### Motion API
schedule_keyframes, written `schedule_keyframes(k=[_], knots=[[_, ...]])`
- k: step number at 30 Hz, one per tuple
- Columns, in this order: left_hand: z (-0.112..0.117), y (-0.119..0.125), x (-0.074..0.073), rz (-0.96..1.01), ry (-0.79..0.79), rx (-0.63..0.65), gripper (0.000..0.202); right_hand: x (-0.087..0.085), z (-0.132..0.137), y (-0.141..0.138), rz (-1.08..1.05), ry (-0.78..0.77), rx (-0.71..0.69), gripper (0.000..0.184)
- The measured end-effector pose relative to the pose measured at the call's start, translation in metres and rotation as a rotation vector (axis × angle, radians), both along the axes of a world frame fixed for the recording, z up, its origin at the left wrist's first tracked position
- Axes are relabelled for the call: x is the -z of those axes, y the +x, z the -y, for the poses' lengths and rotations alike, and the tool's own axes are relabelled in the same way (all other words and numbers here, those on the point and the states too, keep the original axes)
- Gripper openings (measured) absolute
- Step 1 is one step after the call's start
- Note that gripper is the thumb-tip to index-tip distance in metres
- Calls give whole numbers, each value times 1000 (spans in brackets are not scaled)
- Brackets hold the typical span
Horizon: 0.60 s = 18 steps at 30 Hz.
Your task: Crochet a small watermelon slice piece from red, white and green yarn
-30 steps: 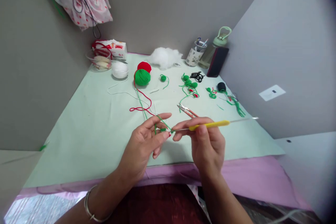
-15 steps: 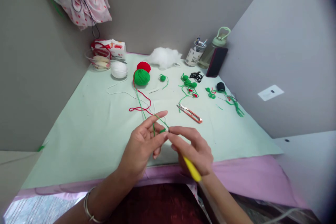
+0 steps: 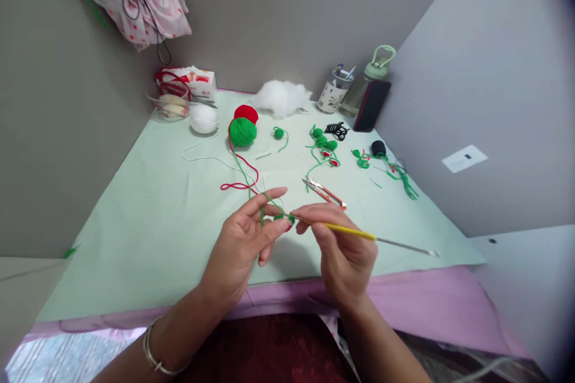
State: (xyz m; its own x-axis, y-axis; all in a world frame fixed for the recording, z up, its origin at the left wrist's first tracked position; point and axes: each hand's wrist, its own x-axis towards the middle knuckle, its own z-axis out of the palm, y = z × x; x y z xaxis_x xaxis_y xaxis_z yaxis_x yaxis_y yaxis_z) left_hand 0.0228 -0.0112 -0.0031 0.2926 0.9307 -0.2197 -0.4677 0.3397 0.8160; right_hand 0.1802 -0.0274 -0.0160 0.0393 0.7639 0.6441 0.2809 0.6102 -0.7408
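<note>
My left hand (image 3: 251, 232) pinches a small green and red crochet piece (image 3: 291, 221) between thumb and fingers. Green yarn runs over its raised index finger and back toward the green yarn ball (image 3: 243, 132). In my right hand (image 3: 345, 245) is a crochet hook with a yellow grip (image 3: 353, 231); the fingers are closed round it. The hook's front tip meets the crochet piece beside the left thumb, and its bare metal end points out to the right. Just beyond the right hand lie orange-handled thread snips (image 3: 326, 192).
Behind stand a red yarn ball (image 3: 246, 114), a white yarn ball (image 3: 204, 119) and white stuffing (image 3: 282, 99). Small green crocheted pieces (image 3: 321, 141) lie right of centre. A pen cup (image 3: 335, 91), a bottle (image 3: 368, 81) and a phone (image 3: 372, 106) stand at the back right.
My right hand has turned, so the hook has swung from pointing down toward me to lying nearly level, pointing right. Red now shows on the crochet piece. My left hand has barely moved.
</note>
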Motion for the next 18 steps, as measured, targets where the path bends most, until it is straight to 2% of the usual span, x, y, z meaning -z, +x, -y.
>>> schedule_keyframes(k=[2,4,5,8,11,14,18], knots=[[-1,0,2,13,-6,-35,49,5,4,2,205,107,75,38],[-3,-2,3,81,-65,11,49,8,7,4,348,188,116,45],[-5,-3,3,125,-107,48,46,8,7,5,350,190,117,45],[-9,-7,2,223,-184,101,36,4,4,6,71,67,93,31],[-9,-6,0,193,-120,27,31,-1,0,4,-226,-76,-3,21],[-5,-1,1,83,-5,13,28,0,-3,1,-229,-124,-95,18],[-2,0,5,34,36,48,23,4,-3,1,-309,-202,-106,19]])
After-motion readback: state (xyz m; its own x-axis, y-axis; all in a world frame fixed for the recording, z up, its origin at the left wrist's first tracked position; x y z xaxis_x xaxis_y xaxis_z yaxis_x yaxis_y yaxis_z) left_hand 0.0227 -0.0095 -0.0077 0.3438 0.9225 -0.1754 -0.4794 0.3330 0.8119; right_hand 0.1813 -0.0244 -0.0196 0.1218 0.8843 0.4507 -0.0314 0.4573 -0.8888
